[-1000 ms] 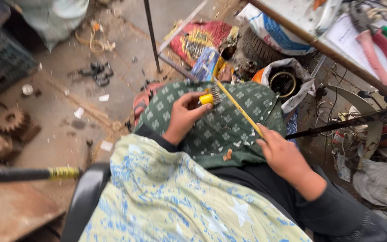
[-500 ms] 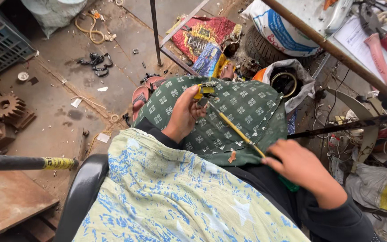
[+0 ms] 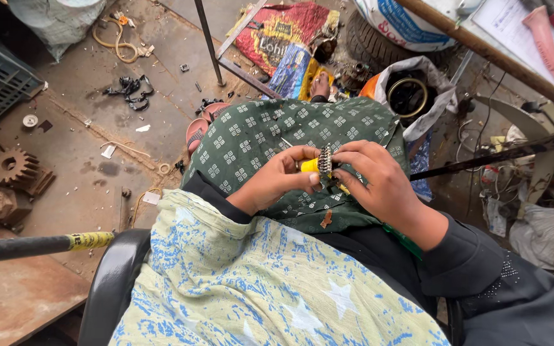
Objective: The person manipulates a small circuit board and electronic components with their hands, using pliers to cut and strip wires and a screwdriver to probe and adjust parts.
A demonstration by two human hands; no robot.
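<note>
The person wears black sleeves (image 3: 482,269) reaching to the wrists of both bare hands, a pale green scarf with blue marks (image 3: 258,288) below them, and dark green cloth with small white squares (image 3: 258,134) under them.

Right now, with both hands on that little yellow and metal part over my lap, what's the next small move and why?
Probably keep the left hand pinching the yellow end and let the right hand turn or press the ribbed metal part a little further. Both sets of fingertips already meet on it above the green patterned cloth, so a dropped piece would likely land on the lap, not the littered floor.
</note>
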